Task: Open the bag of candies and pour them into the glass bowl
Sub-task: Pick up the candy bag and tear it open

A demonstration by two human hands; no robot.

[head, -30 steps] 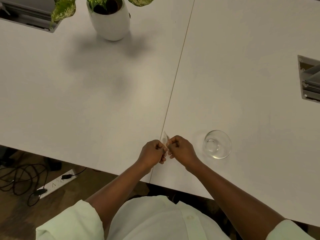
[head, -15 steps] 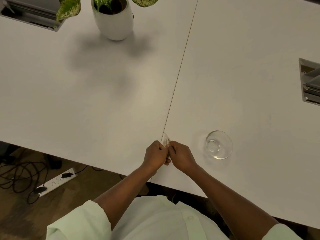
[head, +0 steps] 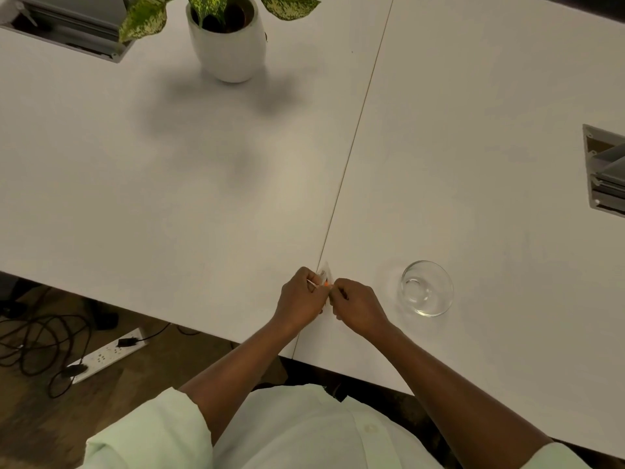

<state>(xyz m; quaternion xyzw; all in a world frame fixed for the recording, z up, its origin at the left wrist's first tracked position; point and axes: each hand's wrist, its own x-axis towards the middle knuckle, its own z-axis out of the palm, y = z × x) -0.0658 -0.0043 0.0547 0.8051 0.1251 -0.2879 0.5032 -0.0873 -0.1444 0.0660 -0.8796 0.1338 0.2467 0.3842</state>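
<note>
Both hands meet low in the head view, at about 6 o'clock from the middle of the white counter, right over the seam that runs between its two slabs. The left hand is curled, its fingers pinching the small clear bag; a corner of the bag sticks up past the knuckles toward 12 o'clock, and a spot of orange shows in the gap between the hands. The right hand is curled too, its fingertips closed on the bag's edge from the 3 o'clock side. How far the bag is torn cannot be told, since the fingers cover most of it.

The bowl stands upright on the counter at 3 o'clock from the hands, near the right hand but apart from it. It is clear glass and looks to hold nothing.

A white pot with a speckled green plant sits at 12 o'clock, well apart from the hands. Metal cable hatches are set into the counter at 10 o'clock and 3 o'clock. On the floor at 8 o'clock lie a power strip and dark cables.
</note>
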